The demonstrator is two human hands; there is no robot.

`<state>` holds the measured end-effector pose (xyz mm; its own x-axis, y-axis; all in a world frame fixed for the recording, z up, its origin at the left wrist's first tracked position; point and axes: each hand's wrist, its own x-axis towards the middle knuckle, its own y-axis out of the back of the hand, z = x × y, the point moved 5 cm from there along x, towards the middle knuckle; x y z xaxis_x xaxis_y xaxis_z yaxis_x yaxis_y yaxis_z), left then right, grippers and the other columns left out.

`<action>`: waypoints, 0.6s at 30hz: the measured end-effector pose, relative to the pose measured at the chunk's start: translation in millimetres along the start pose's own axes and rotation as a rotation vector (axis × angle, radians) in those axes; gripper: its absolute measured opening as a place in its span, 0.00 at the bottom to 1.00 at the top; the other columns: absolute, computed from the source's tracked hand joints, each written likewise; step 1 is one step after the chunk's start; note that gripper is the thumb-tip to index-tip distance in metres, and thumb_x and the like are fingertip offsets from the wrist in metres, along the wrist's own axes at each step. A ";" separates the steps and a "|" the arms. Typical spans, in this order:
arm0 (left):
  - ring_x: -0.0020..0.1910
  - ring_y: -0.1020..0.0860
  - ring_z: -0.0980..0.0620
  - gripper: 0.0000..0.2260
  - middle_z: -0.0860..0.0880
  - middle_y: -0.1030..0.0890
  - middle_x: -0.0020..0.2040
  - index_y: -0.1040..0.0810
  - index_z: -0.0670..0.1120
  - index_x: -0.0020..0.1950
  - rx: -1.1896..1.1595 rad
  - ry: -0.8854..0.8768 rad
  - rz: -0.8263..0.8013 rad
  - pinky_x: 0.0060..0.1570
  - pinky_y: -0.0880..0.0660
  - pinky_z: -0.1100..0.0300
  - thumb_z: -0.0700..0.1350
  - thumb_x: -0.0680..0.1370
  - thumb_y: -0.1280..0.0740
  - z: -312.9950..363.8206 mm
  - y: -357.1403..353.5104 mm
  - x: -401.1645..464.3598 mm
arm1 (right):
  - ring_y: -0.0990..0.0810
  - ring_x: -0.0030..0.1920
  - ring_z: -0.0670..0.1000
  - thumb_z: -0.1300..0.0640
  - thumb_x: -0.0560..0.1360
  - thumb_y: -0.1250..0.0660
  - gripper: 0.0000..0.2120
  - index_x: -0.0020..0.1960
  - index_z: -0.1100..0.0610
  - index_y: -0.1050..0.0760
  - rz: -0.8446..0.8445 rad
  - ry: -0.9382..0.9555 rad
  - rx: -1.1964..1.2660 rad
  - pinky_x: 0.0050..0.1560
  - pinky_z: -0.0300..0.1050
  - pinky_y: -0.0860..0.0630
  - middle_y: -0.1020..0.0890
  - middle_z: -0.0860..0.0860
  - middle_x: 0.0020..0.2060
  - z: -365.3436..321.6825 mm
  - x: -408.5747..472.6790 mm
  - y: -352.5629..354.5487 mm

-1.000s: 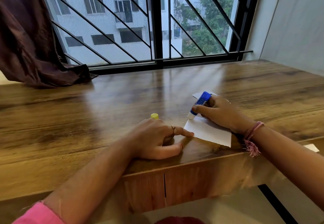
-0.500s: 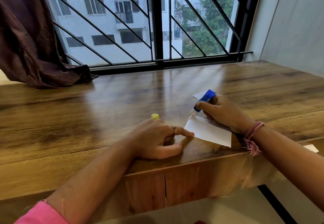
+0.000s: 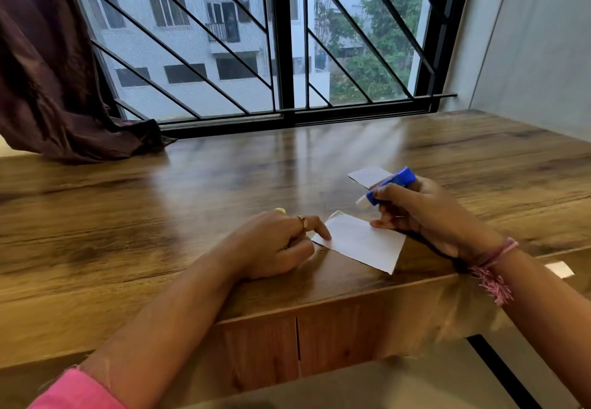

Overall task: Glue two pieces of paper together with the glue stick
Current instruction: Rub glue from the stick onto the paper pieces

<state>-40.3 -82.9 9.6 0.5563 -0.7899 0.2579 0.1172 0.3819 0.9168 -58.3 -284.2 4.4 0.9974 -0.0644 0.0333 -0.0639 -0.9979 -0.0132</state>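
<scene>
A white paper rectangle (image 3: 361,240) lies flat near the front edge of the wooden table (image 3: 192,203). My left hand (image 3: 275,244) presses its left corner with the index fingertip and also grips a yellow cap (image 3: 280,210), mostly hidden behind the knuckles. My right hand (image 3: 425,213) holds the blue glue stick (image 3: 390,186), white tip pointing left and lifted off the paper. A second, smaller piece of paper (image 3: 367,175) lies farther back, partly hidden by the glue stick and hand.
A dark curtain (image 3: 54,82) drapes onto the table at the back left. A barred window (image 3: 281,40) runs along the table's far edge. A grey wall (image 3: 537,50) stands at the right. A small white scrap (image 3: 559,269) sits at the right, below the tabletop.
My right hand has lifted the glue stick up and to the right, off the near paper. My left index finger has slid onto the paper's left corner.
</scene>
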 end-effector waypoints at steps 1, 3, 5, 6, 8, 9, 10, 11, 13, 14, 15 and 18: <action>0.27 0.28 0.48 0.17 0.49 0.28 0.24 0.23 0.52 0.58 0.006 0.011 0.009 0.35 0.37 0.71 0.45 0.74 0.45 -0.8 -0.9 0.7 | 0.24 0.31 0.48 0.62 0.75 0.35 0.03 0.47 0.61 0.24 0.010 -0.002 0.015 0.49 0.50 0.19 0.25 0.55 0.34 -0.2 -2.0 -0.3; 0.27 0.30 0.52 0.18 0.52 0.29 0.24 0.24 0.54 0.61 0.028 0.029 0.025 0.34 0.37 0.64 0.48 0.74 0.46 -1.1 -2.8 2.2 | 0.22 0.32 0.49 0.61 0.75 0.34 0.03 0.47 0.60 0.24 0.023 -0.015 0.054 0.49 0.49 0.19 0.23 0.55 0.34 0.3 -4.9 -2.0; 0.26 0.33 0.55 0.20 0.55 0.31 0.22 0.25 0.56 0.63 0.075 0.047 0.030 0.33 0.38 0.60 0.50 0.74 0.47 -0.3 -4.8 3.2 | 0.21 0.34 0.51 0.61 0.76 0.35 0.02 0.45 0.60 0.24 0.027 -0.026 0.106 0.50 0.49 0.20 0.22 0.55 0.35 0.8 -7.2 -4.6; 0.26 0.33 0.57 0.21 0.55 0.32 0.22 0.26 0.57 0.64 0.096 0.057 0.036 0.34 0.38 0.58 0.51 0.74 0.47 -0.6 -5.5 3.2 | 0.22 0.36 0.52 0.61 0.76 0.35 0.03 0.45 0.60 0.24 0.029 -0.028 0.122 0.49 0.49 0.20 0.22 0.56 0.36 1.1 -7.9 -5.6; 0.27 0.33 0.58 0.21 0.55 0.31 0.22 0.27 0.59 0.66 0.125 0.073 0.050 0.35 0.34 0.58 0.53 0.75 0.47 -1.7 -6.7 2.7 | 0.23 0.39 0.53 0.61 0.76 0.35 0.03 0.44 0.59 0.24 0.024 -0.023 0.110 0.47 0.48 0.19 0.22 0.57 0.38 1.2 -8.3 -7.4; 0.27 0.33 0.58 0.21 0.54 0.31 0.22 0.28 0.60 0.67 0.137 0.080 0.056 0.37 0.31 0.58 0.54 0.75 0.47 -2.5 -7.5 2.5 | 0.23 0.39 0.52 0.60 0.76 0.35 0.03 0.45 0.59 0.23 0.022 -0.018 0.092 0.45 0.48 0.18 0.21 0.56 0.39 0.2 -8.0 -8.0; 0.27 0.33 0.59 0.22 0.54 0.31 0.22 0.29 0.61 0.67 0.152 0.088 0.061 0.40 0.28 0.57 0.55 0.75 0.48 -2.8 -8.0 2.8 | 0.22 0.39 0.52 0.60 0.76 0.35 0.03 0.46 0.58 0.23 0.026 -0.010 0.071 0.43 0.48 0.19 0.19 0.55 0.39 -1.6 -7.0 -7.2; 0.27 0.34 0.59 0.22 0.54 0.31 0.22 0.30 0.61 0.68 0.171 0.097 0.065 0.42 0.26 0.56 0.56 0.75 0.48 -3.0 -8.3 3.1 | 0.21 0.38 0.51 0.60 0.76 0.35 0.03 0.46 0.58 0.24 0.036 0.004 0.048 0.39 0.48 0.19 0.19 0.55 0.39 -4.5 -5.6 -5.4; 0.26 0.35 0.61 0.22 0.54 0.32 0.21 0.31 0.62 0.68 0.197 0.114 0.069 0.40 0.26 0.57 0.58 0.75 0.48 -2.3 -8.2 3.9 | 0.21 0.35 0.50 0.60 0.76 0.35 0.04 0.49 0.60 0.25 0.060 0.045 -0.025 0.30 0.42 0.21 0.20 0.56 0.39 -11.2 0.2 0.3; 0.26 0.35 0.61 0.21 0.55 0.32 0.21 0.30 0.62 0.68 0.204 0.118 0.070 0.38 0.29 0.59 0.59 0.76 0.47 -1.8 -8.0 4.1 | 0.21 0.34 0.49 0.60 0.76 0.35 0.05 0.51 0.60 0.26 0.058 0.063 -0.084 0.28 0.39 0.23 0.21 0.56 0.39 -13.7 4.0 1.8; 0.26 0.35 0.62 0.20 0.55 0.32 0.21 0.30 0.62 0.68 0.208 0.120 0.071 0.36 0.31 0.59 0.59 0.77 0.46 -0.9 -7.7 4.1 | 0.21 0.33 0.48 0.59 0.76 0.35 0.06 0.51 0.60 0.26 0.048 0.078 -0.142 0.28 0.38 0.24 0.21 0.56 0.39 -15.0 7.8 1.6; 0.25 0.34 0.63 0.18 0.57 0.32 0.20 0.28 0.61 0.66 0.195 0.133 0.086 0.33 0.36 0.61 0.59 0.78 0.44 0.9 -6.3 4.5 | 0.24 0.28 0.46 0.59 0.75 0.34 0.06 0.50 0.62 0.24 0.038 0.108 -0.256 0.26 0.36 0.26 0.23 0.56 0.34 -12.1 16.8 -2.7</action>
<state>-39.3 -89.3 5.3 0.6626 -0.6832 0.3069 -0.0893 0.3347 0.9381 -41.9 -282.7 17.1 0.9855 -0.0885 0.1445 -0.1212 -0.9643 0.2356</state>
